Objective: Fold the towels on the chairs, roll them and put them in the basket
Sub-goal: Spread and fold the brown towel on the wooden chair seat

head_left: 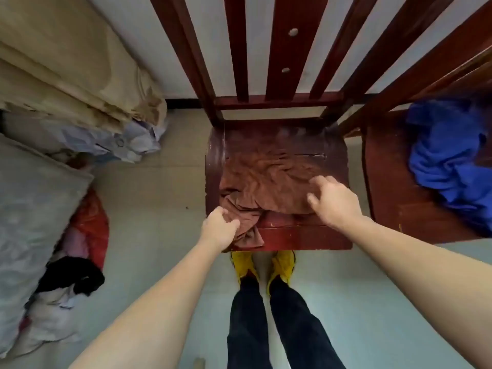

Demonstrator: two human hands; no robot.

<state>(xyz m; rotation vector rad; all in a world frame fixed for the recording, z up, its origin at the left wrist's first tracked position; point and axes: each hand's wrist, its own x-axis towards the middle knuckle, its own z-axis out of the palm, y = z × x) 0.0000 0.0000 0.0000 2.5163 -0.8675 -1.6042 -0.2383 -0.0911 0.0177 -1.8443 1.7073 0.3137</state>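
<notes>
**Brown towel on the near chair, left hand on its corner**

I see the brown towel (266,179) lying crumpled on the seat of the dark red wooden chair (306,235) straight ahead. It covers the middle and left of the seat, and a bunched end spills toward the front left corner. My operator's left hand (217,227) is at that corner with fingers and thumb curled round the bunched cloth, gripping it. The right hand (332,201) is over the towel's right edge, toward the right side of the seat, with fingers spread apart and holding nothing. I cannot tell whether the fingertips touch the cloth.

A blue towel (447,166) lies heaped on the seat of a second chair (391,203), which stands just beside the first on its right.

Both chairs stand on a pale tiled floor (149,203) against a white wall (170,43) with a dark skirting strip. The person's yellow shoes (246,265) are at the front edge of the near chair. Along the left are beige fabric (66,62), grey bedding (32,209), a red bag (91,217) and a black cloth (72,275) among pale crumpled laundry.
</notes>
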